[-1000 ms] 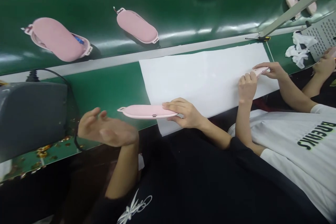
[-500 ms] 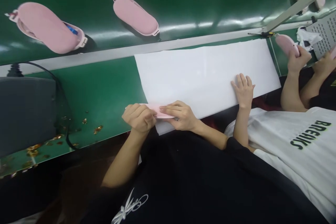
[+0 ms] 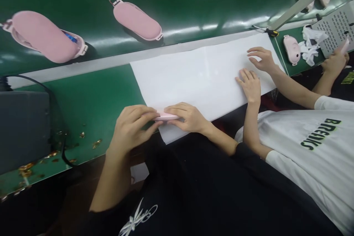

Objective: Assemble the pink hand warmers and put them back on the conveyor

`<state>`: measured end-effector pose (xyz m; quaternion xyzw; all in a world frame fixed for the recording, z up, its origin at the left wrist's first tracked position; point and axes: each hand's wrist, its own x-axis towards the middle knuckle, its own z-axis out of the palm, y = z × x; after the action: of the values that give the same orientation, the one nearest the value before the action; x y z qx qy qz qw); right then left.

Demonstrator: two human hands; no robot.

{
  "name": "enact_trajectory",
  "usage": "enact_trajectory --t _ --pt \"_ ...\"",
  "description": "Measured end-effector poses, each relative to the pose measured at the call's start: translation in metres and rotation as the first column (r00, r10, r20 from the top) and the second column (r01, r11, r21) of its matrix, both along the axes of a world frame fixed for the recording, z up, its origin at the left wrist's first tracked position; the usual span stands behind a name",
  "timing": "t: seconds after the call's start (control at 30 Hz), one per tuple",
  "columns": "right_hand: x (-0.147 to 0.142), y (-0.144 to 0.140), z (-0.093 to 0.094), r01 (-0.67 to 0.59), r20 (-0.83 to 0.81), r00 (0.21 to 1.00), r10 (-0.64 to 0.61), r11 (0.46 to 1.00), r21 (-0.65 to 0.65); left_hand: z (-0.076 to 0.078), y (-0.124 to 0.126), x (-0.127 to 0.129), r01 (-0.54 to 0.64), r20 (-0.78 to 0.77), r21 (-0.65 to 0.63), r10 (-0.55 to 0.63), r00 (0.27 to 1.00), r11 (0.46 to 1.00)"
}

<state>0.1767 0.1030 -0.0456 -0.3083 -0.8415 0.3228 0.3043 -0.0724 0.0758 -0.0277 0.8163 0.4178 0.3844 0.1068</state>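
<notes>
Left hand (image 3: 129,129) and right hand (image 3: 188,117) both closed around a thin pink case (image 3: 165,117), near white paper (image 3: 199,75).

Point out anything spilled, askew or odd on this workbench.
Small gold-coloured bits lie scattered over the green bench near the grey box, like a spill. On the conveyor belt, the left pink case sits partly open with something blue showing, unlike the closed pink case beside it.
</notes>
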Motion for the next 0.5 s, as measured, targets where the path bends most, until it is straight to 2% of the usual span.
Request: enact_trajectory --t 0.07,0.13,0.23,0.33,0.37,0.43,0.5 --pt "0.0 0.0 -0.003 -0.001 0.006 1.0 0.001 1.0 0.004 0.007 -0.003 0.0 0.017 -0.024 0.004 -0.017 1.0 1.0" --pt "0.0 -0.003 -0.006 0.001 0.035 0.999 -0.001 1.0 0.003 0.007 -0.006 0.003 -0.009 -0.008 -0.011 0.009 1.0 1.0" --pt "0.0 -0.009 -0.007 0.002 0.071 0.998 -0.004 1.0 0.018 -0.002 -0.016 0.005 -0.021 0.007 0.011 0.021 1.0 1.0" --pt "0.005 -0.009 0.002 -0.023 0.102 0.995 0.016 0.997 0.069 -0.014 -0.027 -0.005 -0.002 0.034 0.002 0.002 0.999 1.0" --pt "0.007 -0.003 0.006 -0.021 0.118 0.993 0.01 0.996 0.091 -0.018 -0.028 -0.011 -0.034 0.058 -0.04 0.036 0.998 0.999" --pt "0.013 0.023 0.014 0.035 0.158 0.986 -0.056 0.99 0.134 -0.027 -0.018 -0.023 -0.209 0.113 -0.151 0.227 0.967 0.966" --pt "0.018 0.069 0.023 0.164 0.2 0.96 -0.196 0.973 0.165 -0.031 0.008 -0.034 -0.426 0.146 -0.223 0.462 0.874 0.877"
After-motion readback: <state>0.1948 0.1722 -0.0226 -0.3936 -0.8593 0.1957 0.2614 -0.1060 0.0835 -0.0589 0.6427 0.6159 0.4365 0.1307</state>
